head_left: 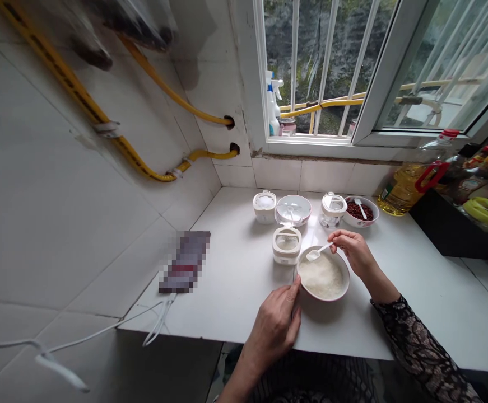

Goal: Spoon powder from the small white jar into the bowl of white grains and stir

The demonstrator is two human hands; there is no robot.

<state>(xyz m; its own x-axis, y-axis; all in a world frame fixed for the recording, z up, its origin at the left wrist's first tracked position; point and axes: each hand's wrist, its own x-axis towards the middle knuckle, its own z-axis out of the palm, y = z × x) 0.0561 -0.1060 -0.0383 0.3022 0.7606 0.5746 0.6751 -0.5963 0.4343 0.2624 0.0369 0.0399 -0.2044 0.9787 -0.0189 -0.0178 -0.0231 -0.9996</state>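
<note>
My right hand [350, 246] pinches the handle of a small white spoon [313, 254] over a bowl [344, 291]. White grains that look like rice [321, 277] fill much of this bowl, heaped in the middle. The spoon's head is just above them, near the far rim. My left hand [275, 319] grips the bowl's near left side, fingertips against the rim. Right behind the bowl's left edge stands a square lidded jar [286, 246], its contents hard to make out.
Farther back are a white-filled jar [264, 208], a clear bowl [293, 208], another jar [333, 209] and a bowl of red beans [359, 211] with a spoon. An oil bottle [403, 184] and black box [449, 232] stand right. A pixelated item [185, 263] and white cable [159, 322] lie left.
</note>
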